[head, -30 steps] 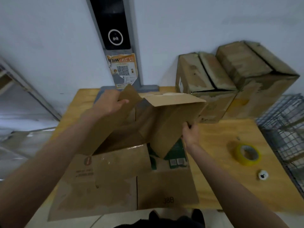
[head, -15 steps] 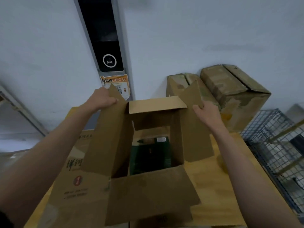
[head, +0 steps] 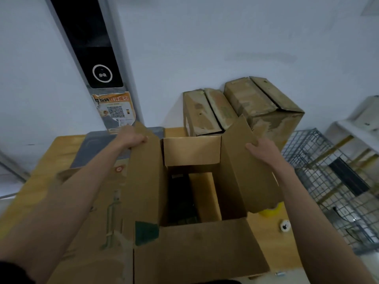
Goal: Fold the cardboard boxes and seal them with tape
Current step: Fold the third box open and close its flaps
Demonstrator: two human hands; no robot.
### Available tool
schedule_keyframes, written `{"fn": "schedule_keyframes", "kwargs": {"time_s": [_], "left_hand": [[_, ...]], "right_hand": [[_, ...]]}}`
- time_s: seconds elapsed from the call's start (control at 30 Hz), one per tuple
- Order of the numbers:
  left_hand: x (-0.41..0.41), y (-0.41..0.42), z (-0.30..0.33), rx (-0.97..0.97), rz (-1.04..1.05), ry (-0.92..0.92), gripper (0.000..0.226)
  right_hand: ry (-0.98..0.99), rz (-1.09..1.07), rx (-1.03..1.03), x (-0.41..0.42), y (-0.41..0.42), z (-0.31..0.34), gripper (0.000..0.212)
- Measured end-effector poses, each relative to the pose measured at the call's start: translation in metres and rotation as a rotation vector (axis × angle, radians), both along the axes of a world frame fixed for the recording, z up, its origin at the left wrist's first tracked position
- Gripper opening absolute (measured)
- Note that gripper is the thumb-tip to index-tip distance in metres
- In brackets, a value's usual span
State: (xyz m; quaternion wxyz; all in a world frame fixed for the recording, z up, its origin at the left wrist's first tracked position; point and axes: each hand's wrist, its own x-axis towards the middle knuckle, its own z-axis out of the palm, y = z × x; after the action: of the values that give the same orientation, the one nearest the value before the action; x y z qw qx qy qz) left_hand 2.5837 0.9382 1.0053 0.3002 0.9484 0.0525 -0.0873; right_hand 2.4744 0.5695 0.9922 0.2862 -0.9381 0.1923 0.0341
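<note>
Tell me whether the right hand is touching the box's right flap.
Touching. The head view shows the right hand gripping the upper edge of the right flap, fingers curled over the edge.

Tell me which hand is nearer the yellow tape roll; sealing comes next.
Right. The right hand grips the box flap above the yellow tape roll; the left hand holds the opposite flap, across the box.

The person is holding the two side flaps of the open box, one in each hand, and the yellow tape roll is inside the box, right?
Not quite. Each hand, left hand and right hand, does hold a side flap of the open box, but the yellow tape roll sits on the table beside the box, as the head view shows.
</note>
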Motion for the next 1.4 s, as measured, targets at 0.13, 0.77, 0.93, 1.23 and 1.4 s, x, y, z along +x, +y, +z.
{"fn": "schedule_keyframes", "kwargs": {"time_s": [0.13,0.77,0.93,1.23,1.4], "left_hand": [[0.007,-0.009,-0.018,-0.032,0.006,-0.078,0.028],[-0.023,-0.054,-0.06,0.363,-0.306,-0.441,0.057],[-0.093,-0.073,-0.059,0.129,-0.904,-0.221,0.034],[-0.181,-0.043,-0.1,0.496,-1.211,-0.308,0.095],[-0.19,-0.033,-0.107,0.179,-1.016,-0.573,0.052]], "right_hand": [[-0.012,-0.013,0.032,0.011,-0.019,-0.007,0.037],[-0.029,0.193,0.057,0.032,-0.07,-0.014,0.018],[0.069,0.179,0.128,0.014,-0.078,-0.016,0.031],[0.047,0.106,0.205,0.017,-0.071,-0.012,0.03],[0.067,0.014,0.45,0.012,-0.063,-0.014,0.028]]}}
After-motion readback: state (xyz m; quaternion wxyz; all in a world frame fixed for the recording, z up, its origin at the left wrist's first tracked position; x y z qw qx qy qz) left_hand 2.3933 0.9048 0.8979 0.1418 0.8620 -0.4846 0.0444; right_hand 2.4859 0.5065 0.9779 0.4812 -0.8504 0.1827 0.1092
